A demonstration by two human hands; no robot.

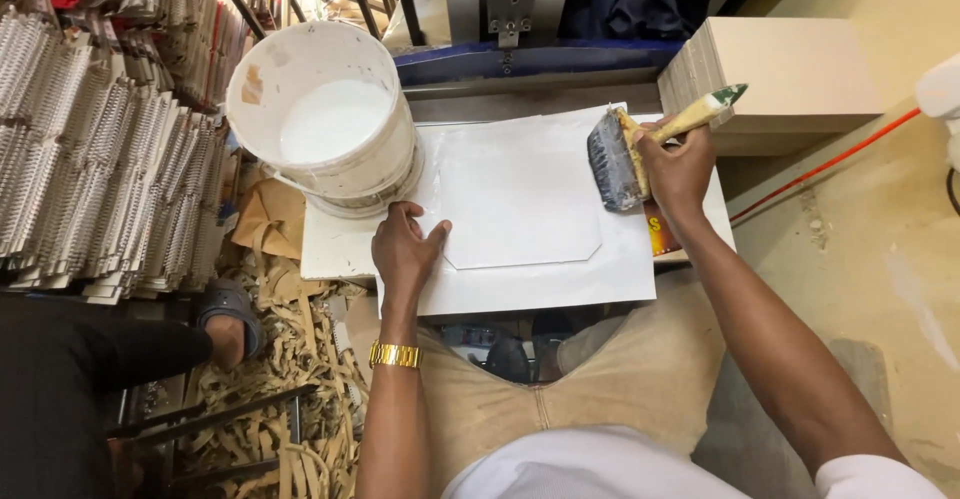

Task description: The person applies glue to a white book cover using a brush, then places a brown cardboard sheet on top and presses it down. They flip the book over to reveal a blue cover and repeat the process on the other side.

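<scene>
Your right hand (678, 169) clamped on wide brush (622, 159), lifted over white sheet (520, 199) on surface. Left hand (405, 249) spread flat, pinning sheet edge. Risk: glue drips; sheet slides if pin loosens; bucket (325, 114) close, could tip.

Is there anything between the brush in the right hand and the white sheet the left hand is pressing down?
Nothing visible. The right hand holds the brush at the right edge of the white sheet, bristles over the paper. The left hand presses the sheet's lower left edge, away from the brush. The glue bucket stands off to the left.
</scene>
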